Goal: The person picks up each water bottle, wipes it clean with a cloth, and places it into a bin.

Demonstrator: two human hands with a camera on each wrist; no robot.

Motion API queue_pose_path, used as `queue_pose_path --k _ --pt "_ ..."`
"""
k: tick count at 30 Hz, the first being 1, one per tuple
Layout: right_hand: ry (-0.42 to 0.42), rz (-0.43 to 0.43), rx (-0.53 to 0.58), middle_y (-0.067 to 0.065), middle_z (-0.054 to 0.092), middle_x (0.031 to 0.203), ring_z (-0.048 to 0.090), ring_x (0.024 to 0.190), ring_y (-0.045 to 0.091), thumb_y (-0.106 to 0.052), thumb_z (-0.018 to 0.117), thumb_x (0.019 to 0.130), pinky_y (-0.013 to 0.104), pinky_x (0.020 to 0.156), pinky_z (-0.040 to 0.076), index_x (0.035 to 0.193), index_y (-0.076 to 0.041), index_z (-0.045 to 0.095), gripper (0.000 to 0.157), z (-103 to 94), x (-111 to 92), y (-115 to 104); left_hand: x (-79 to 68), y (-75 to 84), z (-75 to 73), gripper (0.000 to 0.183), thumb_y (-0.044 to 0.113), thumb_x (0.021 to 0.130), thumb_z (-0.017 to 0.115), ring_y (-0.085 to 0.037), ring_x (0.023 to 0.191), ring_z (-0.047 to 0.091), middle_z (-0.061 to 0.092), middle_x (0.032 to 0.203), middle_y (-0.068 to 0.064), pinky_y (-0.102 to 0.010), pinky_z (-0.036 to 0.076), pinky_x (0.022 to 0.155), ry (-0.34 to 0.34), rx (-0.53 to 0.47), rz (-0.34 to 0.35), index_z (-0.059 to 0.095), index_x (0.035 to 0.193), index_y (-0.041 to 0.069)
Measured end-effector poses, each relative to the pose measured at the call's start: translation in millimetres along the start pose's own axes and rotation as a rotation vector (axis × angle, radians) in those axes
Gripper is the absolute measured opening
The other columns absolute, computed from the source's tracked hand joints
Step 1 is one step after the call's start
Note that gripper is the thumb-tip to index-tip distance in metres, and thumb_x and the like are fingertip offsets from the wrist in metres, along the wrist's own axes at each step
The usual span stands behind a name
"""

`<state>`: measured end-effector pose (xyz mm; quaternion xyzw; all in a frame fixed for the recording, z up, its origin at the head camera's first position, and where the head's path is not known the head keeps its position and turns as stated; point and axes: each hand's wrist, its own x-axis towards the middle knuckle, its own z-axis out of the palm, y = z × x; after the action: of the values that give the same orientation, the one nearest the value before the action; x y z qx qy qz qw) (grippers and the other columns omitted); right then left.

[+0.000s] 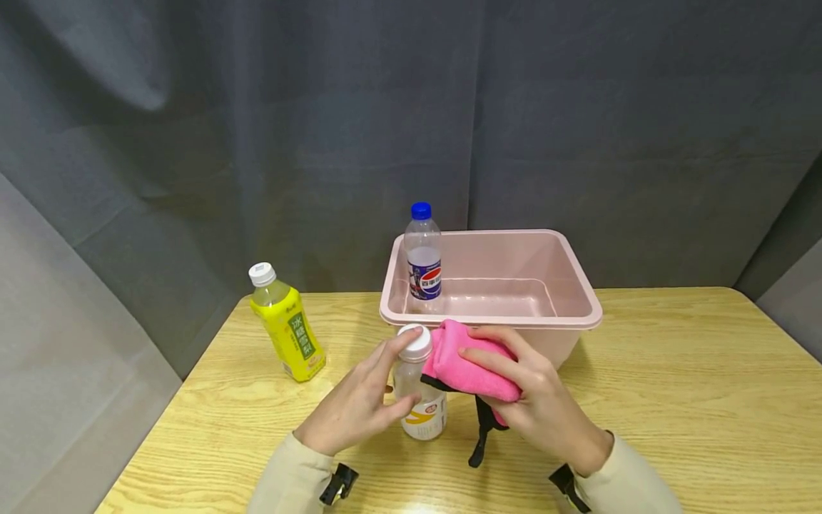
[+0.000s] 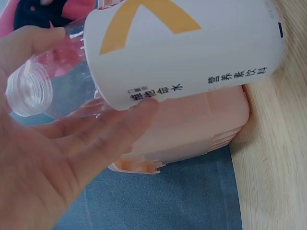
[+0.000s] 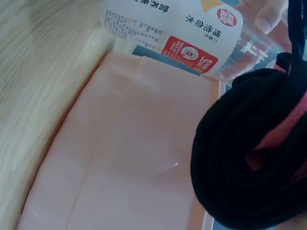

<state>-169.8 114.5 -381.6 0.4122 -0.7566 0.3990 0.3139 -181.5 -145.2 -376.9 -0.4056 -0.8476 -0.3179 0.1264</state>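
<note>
A clear bottle point(image 1: 424, 422) with a white label and white cap stands upright on the table, in front of the pink bin. My left hand point(image 1: 359, 405) holds its upper part from the left, index finger at the cap and thumb across the front. In the left wrist view, more fingers pass behind the bottle point(image 2: 187, 48). My right hand point(image 1: 542, 400) grips a folded pink cloth point(image 1: 472, 364) with black backing and a dangling black strap. That cloth meets the bottle's right side near the cap. Its rolled black end point(image 3: 235, 148) fills the right of the right wrist view.
Behind my hands stands the pink plastic bin point(image 1: 546, 340), with a blue-capped cola bottle point(image 1: 424, 275) upright at its left inside. A yellow drink bottle point(image 1: 292, 332) stands at the left of the wooden table point(image 1: 681, 400). Grey curtain point(image 1: 610, 128) hangs behind.
</note>
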Motion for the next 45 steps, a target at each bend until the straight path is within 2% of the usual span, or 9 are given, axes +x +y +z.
queue_pose_path --k 6,14,22,25,30,32,40,45 --pt "-0.055 -0.05 -0.061 0.014 0.061 0.124 0.063 0.107 0.03 0.018 0.068 0.067 0.018 0.101 0.044 0.118 -0.009 0.073 0.058 -1.5 1 3 0.7 0.4 0.1 0.085 0.006 0.086 0.079 -0.026 0.113 0.062 0.057 0.133 -0.017 -0.041 0.058 0.089 0.012 0.005 0.017 0.027 0.153 0.014" --pt "-0.148 -0.005 -0.101 0.006 0.062 0.122 0.064 0.104 0.022 0.017 0.063 0.074 0.016 0.099 0.045 0.114 -0.013 0.076 0.052 -2.3 -1 2 2.2 0.5 1.3 0.084 0.006 0.087 0.079 -0.025 0.109 0.062 0.056 0.133 -0.017 -0.041 0.058 0.087 0.015 -0.002 0.018 0.028 0.153 0.013" --pt "-0.244 -0.04 -0.123 -0.002 0.062 0.11 0.062 0.094 0.014 0.019 0.069 0.069 0.028 0.081 0.057 0.101 -0.019 0.075 0.05 3.9 -5 7 0.8 -2.0 1.0 0.082 0.005 0.09 0.076 -0.03 0.115 0.061 0.051 0.141 -0.019 -0.034 0.06 0.081 0.007 -0.06 -0.028 0.026 0.154 0.015" --pt "-0.33 -0.002 -0.15 -0.003 0.062 0.105 0.063 0.09 0.013 0.02 0.068 0.066 0.031 0.078 0.058 0.095 -0.018 0.076 0.048 8.3 -9 9 -1.2 -2.9 0.0 0.082 0.006 0.09 0.076 -0.03 0.115 0.061 0.051 0.142 -0.017 -0.033 0.06 0.08 0.004 -0.067 -0.043 0.027 0.154 0.016" --pt "-0.598 0.083 -0.247 -0.003 0.059 0.095 0.059 0.075 0.01 0.017 0.071 0.062 0.031 0.065 0.055 0.093 -0.017 0.079 0.047 17.5 -21 14 -1.9 -1.2 0.5 0.083 0.006 0.089 0.077 -0.028 0.114 0.061 0.054 0.136 -0.017 -0.04 0.059 0.087 0.005 -0.046 -0.023 0.027 0.154 0.016" --pt "-0.666 0.097 -0.266 -0.003 0.058 0.092 0.056 0.071 0.009 0.016 0.072 0.061 0.029 0.061 0.054 0.094 -0.017 0.08 0.048 21.0 -25 15 -1.9 -0.5 1.3 0.083 0.006 0.088 0.077 -0.028 0.115 0.06 0.055 0.135 -0.017 -0.044 0.057 0.091 0.011 -0.035 -0.017 0.027 0.154 0.015" --pt "-0.676 0.116 -0.272 -0.003 0.057 0.091 0.053 0.066 0.008 0.018 0.068 0.062 0.029 0.057 0.051 0.095 -0.015 0.079 0.048 21.0 -27 15 -2.2 -0.3 4.2 0.084 0.006 0.088 0.077 -0.028 0.115 0.06 0.054 0.138 -0.017 -0.043 0.058 0.089 0.011 -0.035 -0.024 0.027 0.154 0.015" --pt "-0.609 0.072 -0.301 -0.001 0.061 0.093 0.058 0.069 0.011 0.016 0.071 0.062 0.029 0.059 0.054 0.095 -0.015 0.077 0.046 19.4 -26 13 -1.4 0.3 5.4 0.085 0.007 0.087 0.078 -0.026 0.109 0.061 0.055 0.135 -0.016 -0.04 0.059 0.084 0.014 -0.02 -0.034 0.027 0.154 0.017"
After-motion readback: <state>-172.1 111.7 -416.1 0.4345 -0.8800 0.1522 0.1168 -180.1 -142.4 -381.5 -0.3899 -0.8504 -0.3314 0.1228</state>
